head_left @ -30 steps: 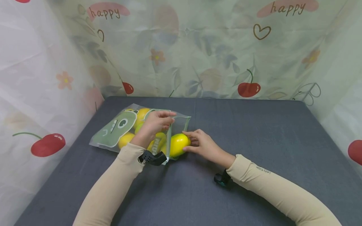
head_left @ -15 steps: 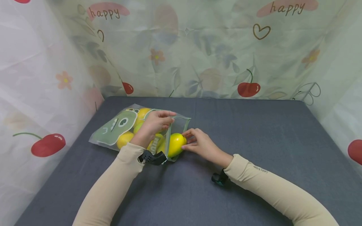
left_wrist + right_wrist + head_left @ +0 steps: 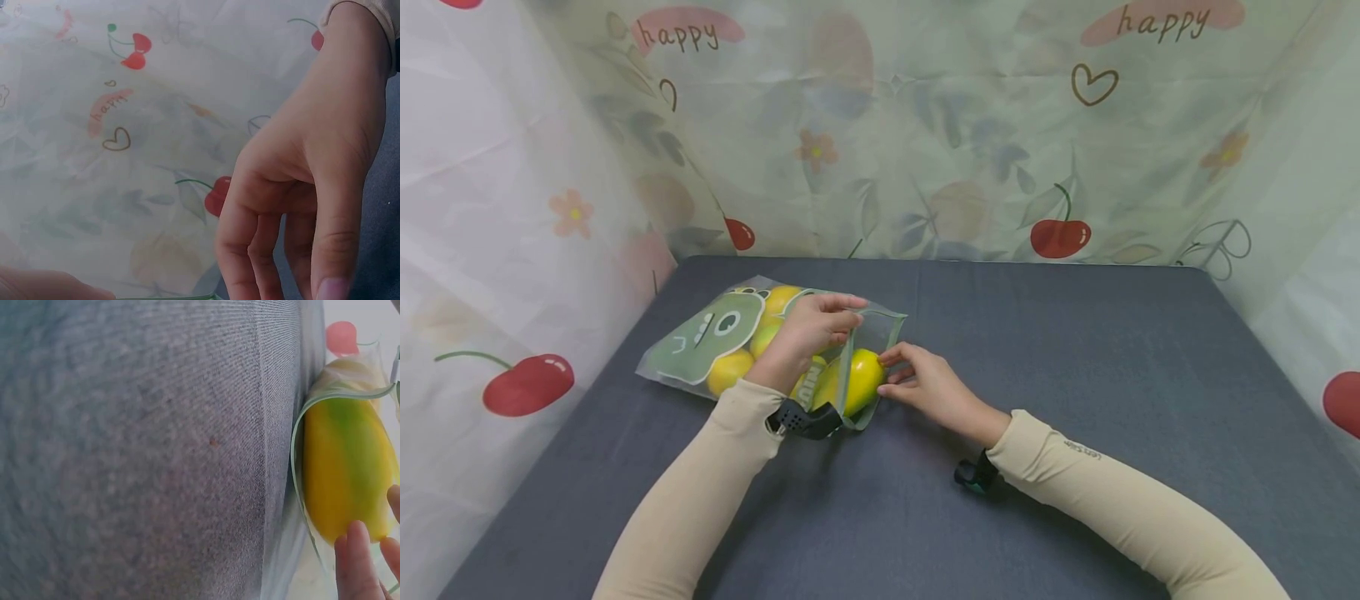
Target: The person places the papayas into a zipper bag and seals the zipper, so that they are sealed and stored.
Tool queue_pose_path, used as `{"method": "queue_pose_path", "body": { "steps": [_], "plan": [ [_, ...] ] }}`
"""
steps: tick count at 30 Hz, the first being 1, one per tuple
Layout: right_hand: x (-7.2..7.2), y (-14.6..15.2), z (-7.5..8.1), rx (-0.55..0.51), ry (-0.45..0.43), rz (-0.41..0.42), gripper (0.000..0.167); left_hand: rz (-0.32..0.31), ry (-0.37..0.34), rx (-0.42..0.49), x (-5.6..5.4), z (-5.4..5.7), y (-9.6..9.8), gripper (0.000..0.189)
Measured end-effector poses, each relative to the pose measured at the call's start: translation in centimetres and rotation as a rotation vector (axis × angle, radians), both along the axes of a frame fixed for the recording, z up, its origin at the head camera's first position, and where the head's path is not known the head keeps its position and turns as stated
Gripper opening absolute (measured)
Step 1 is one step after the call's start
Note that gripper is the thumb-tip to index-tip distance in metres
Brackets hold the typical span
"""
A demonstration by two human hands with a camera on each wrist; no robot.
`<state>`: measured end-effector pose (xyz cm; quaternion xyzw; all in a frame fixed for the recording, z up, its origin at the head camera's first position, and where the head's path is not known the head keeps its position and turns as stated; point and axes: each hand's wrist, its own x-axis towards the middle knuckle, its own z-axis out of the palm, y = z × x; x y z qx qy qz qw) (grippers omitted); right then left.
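Note:
A clear zip bag (image 3: pixel 681 346) with a green cartoon face lies on the dark table with several yellow and green fruits inside. My left hand (image 3: pixel 808 333) reaches across it and pinches the upper edge of its mouth, which stands apart. In the mouth sits a large yellow mango-like fruit (image 3: pixel 861 383), with a green patch (image 3: pixel 350 437) in the right wrist view. Fingertips of my right hand (image 3: pixel 936 387) are at its outer end, fingers lightly bent. In the left wrist view my right hand (image 3: pixel 312 156) fills the right side; only a bit of my left hand (image 3: pixel 50 284) shows.
A dark grey cloth covers the table (image 3: pixel 1060 350). A pale printed curtain (image 3: pixel 955 125) hangs behind it and along both sides. Black bands with cameras sit on both wrists, the left one (image 3: pixel 808 419) close over the bag's near edge.
My right hand has moved slightly left, and the mango-like fruit has slid further into the bag. Fruits inside have shifted a little left. My left hand stays in place at the bag's edge.

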<state>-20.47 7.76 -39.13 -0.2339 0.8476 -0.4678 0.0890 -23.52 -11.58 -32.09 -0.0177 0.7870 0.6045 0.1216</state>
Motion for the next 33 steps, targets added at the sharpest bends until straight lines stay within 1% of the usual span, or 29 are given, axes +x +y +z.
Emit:
{"method": "queue_pose_path", "body": {
  "steps": [9, 13, 16, 19, 22, 25, 33],
  "plan": [
    [0.0, -0.2, -0.3, 0.066, 0.035, 0.008, 0.048, -0.004, -0.014, 0.0, -0.1, 0.0, -0.1, 0.033],
    [0.1, -0.3, -0.4, 0.051, 0.02, 0.019, 0.049, -0.003, -0.008, 0.013, -0.1, 0.0, -0.1, 0.033],
    [0.1, -0.3, -0.4, 0.04, 0.019, 0.03, 0.045, -0.005, 0.005, 0.015, -0.1, 0.0, -0.1, 0.033],
    [0.2, -0.4, -0.4, 0.059, 0.021, 0.039, 0.042, -0.005, 0.016, 0.018, 0.0, 0.0, -0.2, 0.033],
    [0.2, -0.5, -0.4, 0.082, 0.025, 0.041, 0.043, -0.009, 0.02, 0.024, 0.0, -0.1, -0.2, 0.033],
    [0.2, -0.7, -0.4, 0.087, 0.023, 0.036, 0.045, -0.01, 0.019, 0.026, 0.0, -0.1, -0.2, 0.033],
    [0.1, -1.1, -0.7, 0.056, -0.009, 0.033, 0.048, -0.014, -0.011, 0.018, 0.0, 0.1, -0.3, 0.035]
  ]
}}
